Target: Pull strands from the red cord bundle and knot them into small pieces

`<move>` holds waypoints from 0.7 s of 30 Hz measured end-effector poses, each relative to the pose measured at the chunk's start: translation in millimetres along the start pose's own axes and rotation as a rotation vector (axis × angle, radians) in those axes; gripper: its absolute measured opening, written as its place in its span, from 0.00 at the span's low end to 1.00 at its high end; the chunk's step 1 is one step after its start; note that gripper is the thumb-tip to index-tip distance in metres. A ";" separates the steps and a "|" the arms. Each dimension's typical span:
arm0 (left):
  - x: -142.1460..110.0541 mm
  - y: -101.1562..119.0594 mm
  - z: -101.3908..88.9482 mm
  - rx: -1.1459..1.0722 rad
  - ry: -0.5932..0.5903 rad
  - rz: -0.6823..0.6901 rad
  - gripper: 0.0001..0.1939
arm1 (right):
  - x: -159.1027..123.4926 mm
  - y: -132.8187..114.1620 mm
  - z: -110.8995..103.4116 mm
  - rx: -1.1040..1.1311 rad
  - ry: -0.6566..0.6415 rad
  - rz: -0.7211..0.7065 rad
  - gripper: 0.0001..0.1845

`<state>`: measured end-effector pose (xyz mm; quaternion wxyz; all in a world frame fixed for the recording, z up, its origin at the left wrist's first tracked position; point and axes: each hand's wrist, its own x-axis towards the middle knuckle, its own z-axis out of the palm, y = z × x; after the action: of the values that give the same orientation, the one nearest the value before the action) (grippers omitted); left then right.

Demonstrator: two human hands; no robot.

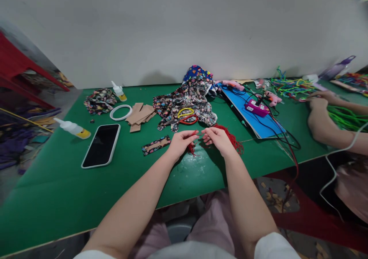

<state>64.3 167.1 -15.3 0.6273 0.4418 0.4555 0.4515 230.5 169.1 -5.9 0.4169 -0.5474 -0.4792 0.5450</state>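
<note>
My left hand (pixel 181 142) and my right hand (pixel 219 138) meet over the middle of the green table (pixel 57 190). Both pinch red cord (pixel 233 139). The left fingers hold a short frayed end that dangles beneath them. A tangled bunch of the same red cord lies behind my right hand. Scissors (pixel 186 116) with yellow and red handles lie on floral fabric (pixel 186 98) just beyond my hands. A small fabric-edged cardboard strip (pixel 156 145) lies to the left of my left hand.
A phone (pixel 101 145), two glue bottles (pixel 73 128) (pixel 119 91), a white ring (pixel 120 112) and cardboard pieces (pixel 140 115) lie at left. A blue sheet (pixel 247 115), power strip (pixel 257 107) and cables are at right. Another person's hands (pixel 317 111) work with green pipe cleaners (pixel 345 117) at far right.
</note>
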 end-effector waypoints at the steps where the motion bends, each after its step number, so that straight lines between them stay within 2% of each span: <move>1: -0.1 0.1 0.0 0.002 0.002 0.000 0.20 | -0.8 -0.8 0.0 0.001 -0.013 0.008 0.16; 6: -0.8 -0.8 1.0 0.036 0.001 0.000 0.19 | -5.3 -4.6 4.4 0.007 -0.036 -0.010 0.12; 9: -0.7 -2.3 1.1 0.027 -0.004 -0.013 0.19 | -4.5 -3.7 6.2 0.019 -0.003 -0.029 0.11; 15: 1.1 -3.0 -1.2 -0.106 0.023 0.005 0.20 | -1.5 -1.6 0.1 0.073 0.104 -0.056 0.14; 21: 0.0 0.3 -1.0 -0.134 0.030 -0.008 0.21 | -3.5 -5.2 -7.1 0.122 0.137 -0.094 0.13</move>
<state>63.2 167.3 -15.1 0.6503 0.3902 0.4355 0.4850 237.4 167.2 0.3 0.5066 -0.5338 -0.4405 0.5142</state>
